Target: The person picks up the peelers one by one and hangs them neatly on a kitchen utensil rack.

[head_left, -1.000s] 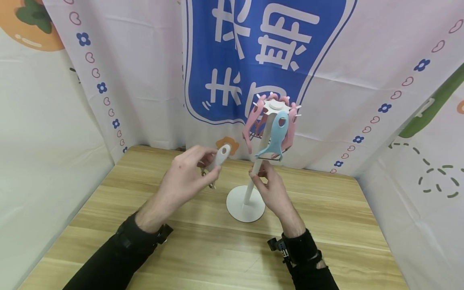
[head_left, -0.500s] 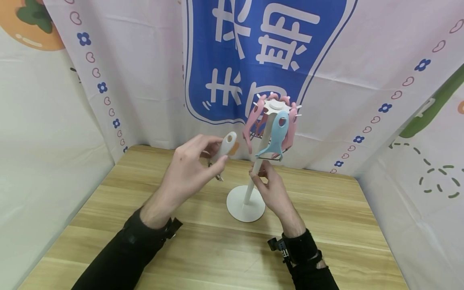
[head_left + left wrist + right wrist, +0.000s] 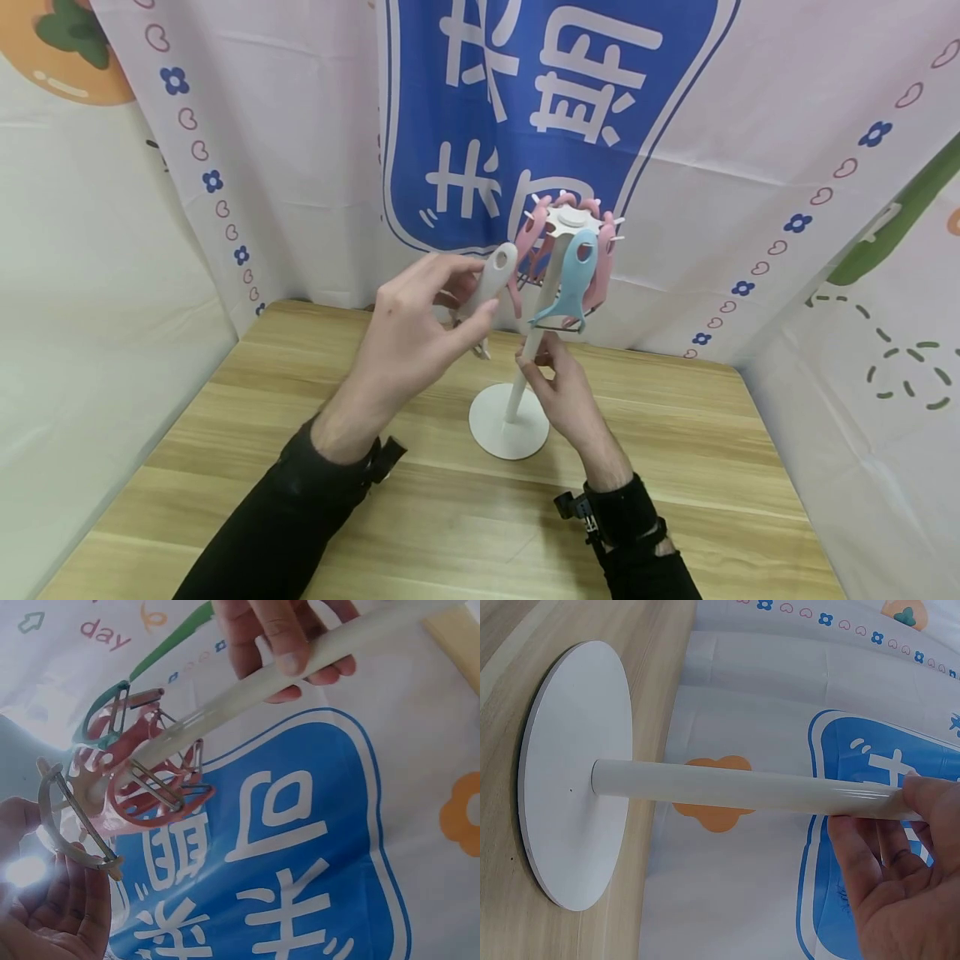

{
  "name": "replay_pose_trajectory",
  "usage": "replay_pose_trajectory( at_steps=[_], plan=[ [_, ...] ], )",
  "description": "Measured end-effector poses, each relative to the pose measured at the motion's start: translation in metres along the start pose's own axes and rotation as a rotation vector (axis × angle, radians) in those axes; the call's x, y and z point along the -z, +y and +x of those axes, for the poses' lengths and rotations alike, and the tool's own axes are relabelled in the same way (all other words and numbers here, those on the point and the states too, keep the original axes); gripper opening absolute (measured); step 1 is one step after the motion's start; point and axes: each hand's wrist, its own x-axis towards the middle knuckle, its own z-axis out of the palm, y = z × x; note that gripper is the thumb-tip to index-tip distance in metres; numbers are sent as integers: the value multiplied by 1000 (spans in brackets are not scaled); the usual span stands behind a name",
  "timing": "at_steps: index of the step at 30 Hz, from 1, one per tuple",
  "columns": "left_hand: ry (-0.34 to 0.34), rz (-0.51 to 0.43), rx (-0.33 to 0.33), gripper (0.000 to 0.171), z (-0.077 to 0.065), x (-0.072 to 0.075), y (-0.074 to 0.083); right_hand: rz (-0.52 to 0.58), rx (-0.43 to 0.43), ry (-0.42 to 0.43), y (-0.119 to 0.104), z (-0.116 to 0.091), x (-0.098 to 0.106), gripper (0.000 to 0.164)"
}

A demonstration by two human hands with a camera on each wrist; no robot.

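My left hand (image 3: 416,329) pinches a white peeler (image 3: 491,279) between thumb and fingers, its holed handle end tipped up beside the rack's head. In the left wrist view the blade side of this peeler (image 3: 79,814) faces the camera. A white stand (image 3: 572,218) with short hooks round its top carries a blue peeler (image 3: 576,275) at the front and several pink peelers (image 3: 602,271). My right hand (image 3: 566,392) grips the stand's pole (image 3: 727,785) below the hanging peelers. The round base (image 3: 574,780) sits flat on the table.
The wooden table (image 3: 660,500) ends at a white cloth backdrop (image 3: 300,167) printed with a blue panel (image 3: 450,108). More printed cloth (image 3: 885,333) stands at the right side.
My left hand has moved right and upward with the white peeler, closer to the top of the stand. The right hand and the stand stay where they were.
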Motion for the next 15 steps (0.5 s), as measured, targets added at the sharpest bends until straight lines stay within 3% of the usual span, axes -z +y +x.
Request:
replay_pose_trajectory(
  at_steps=[15],
  plan=[
    [28,-8,-24,37,21,-16,21,3,5,0,0,0,1,33]
  ],
)
